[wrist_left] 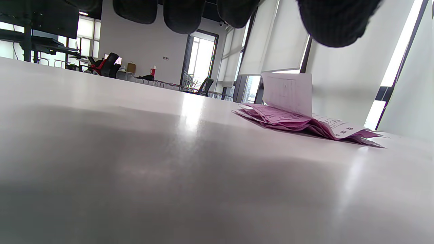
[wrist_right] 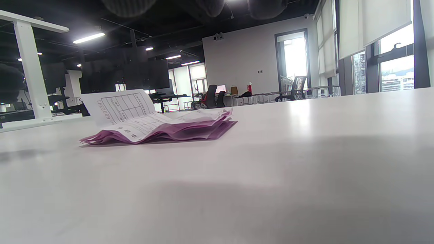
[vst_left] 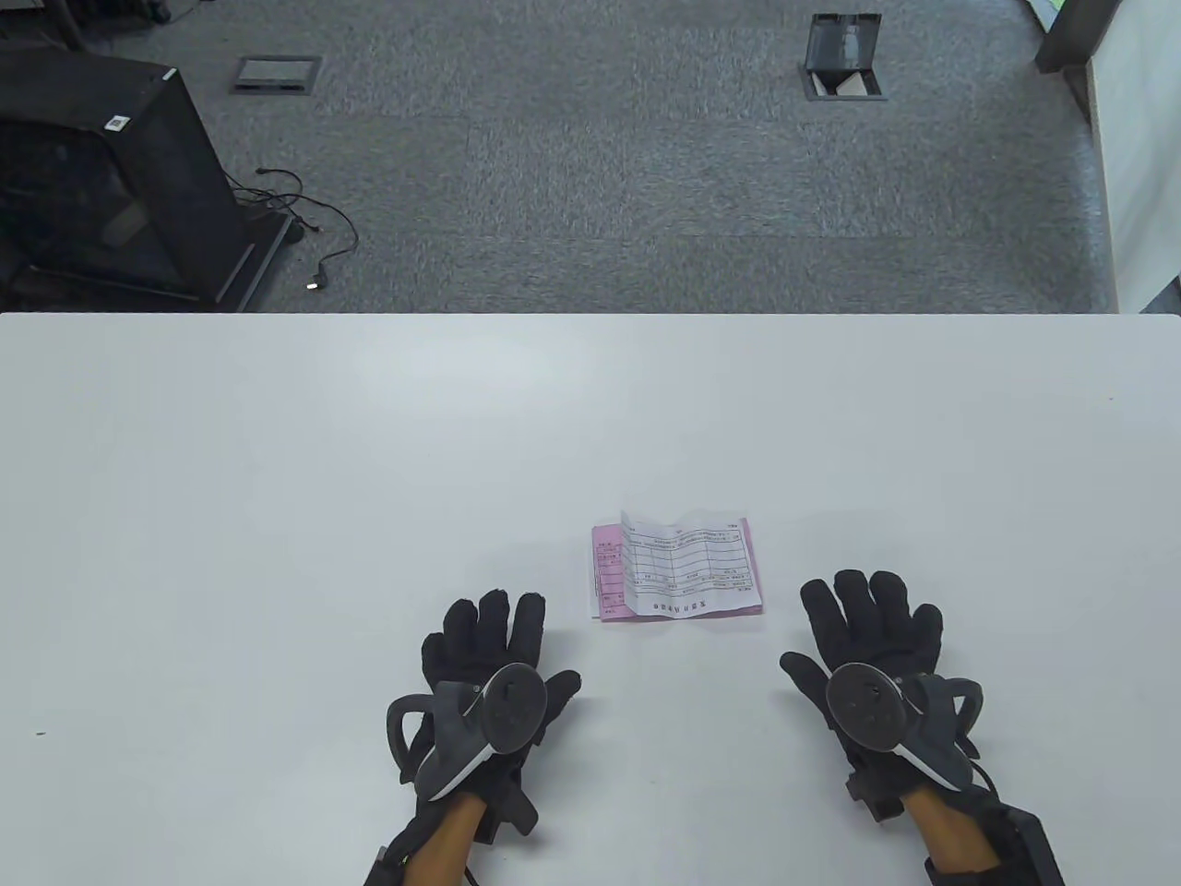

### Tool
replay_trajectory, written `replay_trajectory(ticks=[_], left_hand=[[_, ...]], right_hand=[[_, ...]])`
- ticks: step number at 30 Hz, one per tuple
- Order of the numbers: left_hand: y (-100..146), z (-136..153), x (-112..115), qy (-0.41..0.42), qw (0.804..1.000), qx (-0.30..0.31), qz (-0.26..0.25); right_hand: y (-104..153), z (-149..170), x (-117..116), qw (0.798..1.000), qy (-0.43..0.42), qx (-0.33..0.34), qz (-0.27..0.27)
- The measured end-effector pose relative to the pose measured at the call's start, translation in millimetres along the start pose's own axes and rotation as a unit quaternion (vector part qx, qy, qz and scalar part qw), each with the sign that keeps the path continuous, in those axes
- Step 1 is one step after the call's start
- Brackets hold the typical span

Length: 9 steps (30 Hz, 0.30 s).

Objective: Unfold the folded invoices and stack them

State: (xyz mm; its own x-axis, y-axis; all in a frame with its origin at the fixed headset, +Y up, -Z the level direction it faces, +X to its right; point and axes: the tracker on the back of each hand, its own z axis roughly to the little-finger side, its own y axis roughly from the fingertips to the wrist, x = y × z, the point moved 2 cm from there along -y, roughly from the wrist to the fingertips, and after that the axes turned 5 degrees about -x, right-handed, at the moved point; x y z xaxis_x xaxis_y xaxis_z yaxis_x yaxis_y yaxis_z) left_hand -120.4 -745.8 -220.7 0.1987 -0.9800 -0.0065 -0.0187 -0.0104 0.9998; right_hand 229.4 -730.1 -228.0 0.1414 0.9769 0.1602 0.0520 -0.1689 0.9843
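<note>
Pink and white invoices (vst_left: 678,570) lay in a small stack on the table (vst_left: 277,461), near its front edge and between the two hands. A white sheet printed with a grid sat on top, with pink sheets showing at the left side and along the near edge. In the left wrist view the stack (wrist_left: 305,123) showed several creased pink layers, and the far part of the top sheet stood up from the pile. The right wrist view showed the same raised flap and the wavy edges of the stack (wrist_right: 159,130); how many sheets it held could not be made out.

The left hand (vst_left: 489,664) rested palm down on the table, left of the stack and nearer the person, fingers straight and close together, holding nothing. The right hand (vst_left: 867,646) lay flat to the right of the stack, fingers slightly spread, also holding nothing. Neither hand touched the paper. A tracker sat on the back of each glove.

Beyond the table lay grey carpet with a black cabinet (vst_left: 101,175) at the far left, a loose cable (vst_left: 314,231) beside it, and two floor boxes, the right one (vst_left: 844,55) with its lid up
</note>
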Motion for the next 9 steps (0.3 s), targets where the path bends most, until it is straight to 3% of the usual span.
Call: replay_trajectory(ticks=[9], left_hand=[[-0.1,0.5,0.1,-0.005,1.000,-0.001,0.004]], right_hand=[[0.1,-0.5,-2.8,1.000,0.008,-0.004,-0.013]])
